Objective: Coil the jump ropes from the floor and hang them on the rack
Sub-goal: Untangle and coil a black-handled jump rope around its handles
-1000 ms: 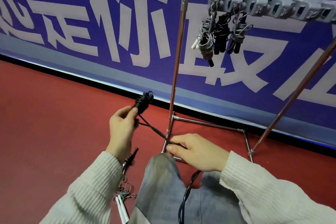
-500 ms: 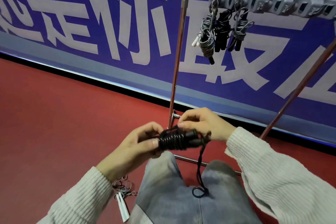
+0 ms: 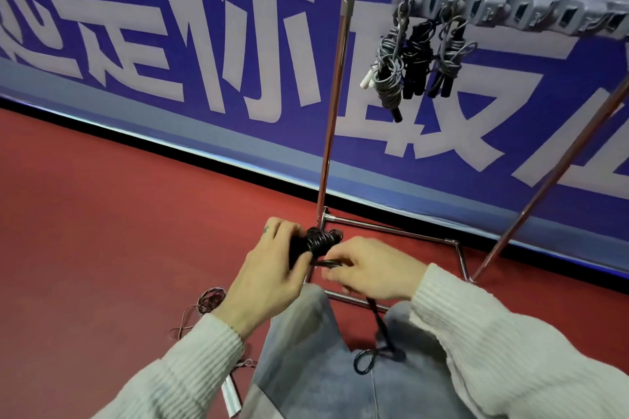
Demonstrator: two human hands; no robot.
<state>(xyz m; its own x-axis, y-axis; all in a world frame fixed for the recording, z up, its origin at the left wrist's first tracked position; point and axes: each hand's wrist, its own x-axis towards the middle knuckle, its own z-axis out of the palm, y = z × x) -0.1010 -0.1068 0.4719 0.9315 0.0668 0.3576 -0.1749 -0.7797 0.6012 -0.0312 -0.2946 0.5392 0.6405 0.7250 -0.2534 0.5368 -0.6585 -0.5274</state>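
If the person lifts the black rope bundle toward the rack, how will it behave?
The black rope bundle, gripped by the left hand, looks tightly wound, so probably fairly firm. Its loose tail droops floppy onto the lap and will likely swing. It seems light.

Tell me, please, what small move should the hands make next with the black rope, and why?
Probably wind the loose tail around the black coil again. The left hand grips the coil, the right hand pinches the rope, and a short end still hangs over the knee, so the bundle is not ready for the rack.
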